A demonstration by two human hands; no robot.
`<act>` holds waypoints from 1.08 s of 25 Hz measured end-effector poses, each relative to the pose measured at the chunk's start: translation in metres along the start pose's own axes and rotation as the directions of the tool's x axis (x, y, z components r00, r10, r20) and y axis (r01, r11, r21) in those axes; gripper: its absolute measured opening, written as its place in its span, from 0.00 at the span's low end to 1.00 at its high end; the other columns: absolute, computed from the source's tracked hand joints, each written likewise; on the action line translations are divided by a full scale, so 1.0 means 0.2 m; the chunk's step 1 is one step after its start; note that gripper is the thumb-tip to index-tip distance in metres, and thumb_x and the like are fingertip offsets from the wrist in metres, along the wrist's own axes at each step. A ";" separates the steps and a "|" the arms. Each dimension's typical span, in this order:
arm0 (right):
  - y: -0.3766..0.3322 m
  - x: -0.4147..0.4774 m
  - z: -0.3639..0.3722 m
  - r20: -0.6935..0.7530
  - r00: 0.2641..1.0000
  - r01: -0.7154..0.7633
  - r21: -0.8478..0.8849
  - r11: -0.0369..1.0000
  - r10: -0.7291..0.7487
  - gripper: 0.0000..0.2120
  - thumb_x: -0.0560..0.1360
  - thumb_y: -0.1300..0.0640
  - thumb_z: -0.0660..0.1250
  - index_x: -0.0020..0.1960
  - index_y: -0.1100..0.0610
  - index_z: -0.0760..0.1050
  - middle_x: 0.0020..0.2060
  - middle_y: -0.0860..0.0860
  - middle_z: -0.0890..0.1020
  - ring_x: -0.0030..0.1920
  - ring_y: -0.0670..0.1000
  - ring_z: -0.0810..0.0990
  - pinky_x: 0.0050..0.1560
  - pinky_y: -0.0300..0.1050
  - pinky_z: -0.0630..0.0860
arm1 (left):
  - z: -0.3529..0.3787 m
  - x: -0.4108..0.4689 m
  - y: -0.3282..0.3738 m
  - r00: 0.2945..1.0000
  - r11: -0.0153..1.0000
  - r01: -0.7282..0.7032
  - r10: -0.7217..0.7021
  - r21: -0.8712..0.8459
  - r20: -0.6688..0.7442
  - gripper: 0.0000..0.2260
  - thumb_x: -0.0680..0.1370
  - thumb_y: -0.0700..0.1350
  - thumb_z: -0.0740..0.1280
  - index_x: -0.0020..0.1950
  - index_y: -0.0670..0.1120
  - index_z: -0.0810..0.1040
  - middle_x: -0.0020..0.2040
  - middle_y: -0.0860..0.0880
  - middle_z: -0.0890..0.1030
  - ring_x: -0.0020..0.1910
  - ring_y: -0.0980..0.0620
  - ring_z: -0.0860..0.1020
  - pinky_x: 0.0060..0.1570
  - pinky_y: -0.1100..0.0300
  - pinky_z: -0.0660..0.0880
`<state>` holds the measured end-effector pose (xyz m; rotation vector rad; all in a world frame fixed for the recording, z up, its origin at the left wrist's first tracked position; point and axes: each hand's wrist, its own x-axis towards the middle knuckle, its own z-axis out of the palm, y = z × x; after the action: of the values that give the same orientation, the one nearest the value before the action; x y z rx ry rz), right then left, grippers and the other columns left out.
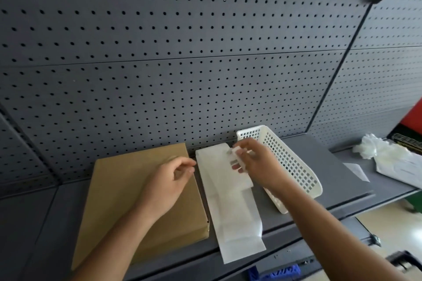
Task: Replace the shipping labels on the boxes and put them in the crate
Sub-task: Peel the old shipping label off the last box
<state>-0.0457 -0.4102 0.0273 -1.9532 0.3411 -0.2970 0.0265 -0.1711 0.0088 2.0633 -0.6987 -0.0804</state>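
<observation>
The white box is long, narrow and flat, plain on its top face, and lies on the grey shelf with one short end against the pegboard wall and the other reaching the shelf's front edge. Over its far end the right hand pinches a small white label between thumb and curled fingers; the label bears grey marks too blurred to read, and whether it touches the white box cannot be told. Just left of the white box lies a flat brown box, its long side next to the white one. The left hand hovers over the brown box's right edge, fingers loosely curled with nothing visible between them. Just right of the white box sits the white perforated crate, tilted. Well to the right lie crumpled plastic and loose papers.
</observation>
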 end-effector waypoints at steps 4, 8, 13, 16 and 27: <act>0.16 0.25 -0.30 -0.200 0.980 -0.099 -0.468 0.878 0.004 0.11 0.81 0.60 0.59 0.57 0.53 0.79 0.58 0.54 0.75 0.49 0.53 0.81 0.47 0.48 0.81 | -0.07 0.03 -0.07 0.994 0.955 -0.019 0.050 0.295 -0.098 0.09 0.82 0.47 0.65 0.59 0.50 0.80 0.57 0.58 0.79 0.56 0.58 0.77 0.56 0.63 0.71; 0.32 0.41 -0.38 -0.220 0.975 -0.184 -0.698 0.693 0.037 0.16 0.79 0.65 0.57 0.63 0.53 0.73 0.55 0.55 0.80 0.45 0.54 0.82 0.42 0.47 0.79 | -0.15 0.03 -0.18 0.989 0.914 0.074 -0.014 0.399 -0.150 0.09 0.82 0.46 0.64 0.60 0.48 0.80 0.59 0.56 0.78 0.60 0.54 0.75 0.57 0.59 0.70; 0.41 0.49 -0.26 -0.150 0.989 -0.135 -0.837 0.530 0.014 0.12 0.77 0.66 0.59 0.52 0.54 0.78 0.46 0.52 0.83 0.40 0.52 0.80 0.41 0.49 0.81 | -0.16 0.01 -0.30 0.988 0.892 0.138 -0.093 0.430 -0.124 0.11 0.82 0.49 0.64 0.64 0.52 0.78 0.63 0.58 0.75 0.65 0.55 0.70 0.59 0.59 0.67; 0.48 0.52 -0.21 -0.150 0.988 -0.149 -0.809 0.569 0.045 0.10 0.76 0.64 0.60 0.45 0.57 0.80 0.44 0.53 0.83 0.40 0.51 0.80 0.41 0.48 0.81 | -0.16 0.00 -0.33 0.988 0.891 0.140 -0.093 0.433 -0.127 0.11 0.81 0.49 0.65 0.63 0.53 0.79 0.64 0.58 0.75 0.65 0.55 0.70 0.59 0.57 0.69; 0.43 0.54 -0.26 -0.089 0.992 -0.126 -0.776 0.618 0.090 0.09 0.77 0.55 0.60 0.53 0.50 0.77 0.52 0.50 0.75 0.41 0.51 0.80 0.42 0.49 0.81 | -0.16 0.00 -0.33 0.985 0.886 0.138 -0.078 0.444 -0.151 0.09 0.81 0.50 0.65 0.60 0.55 0.79 0.61 0.62 0.75 0.62 0.55 0.72 0.57 0.56 0.70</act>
<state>0.0265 -0.5274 -0.0267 -2.7848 0.7062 -0.1004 0.0667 -0.1203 -0.0262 2.5299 -0.5560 0.1701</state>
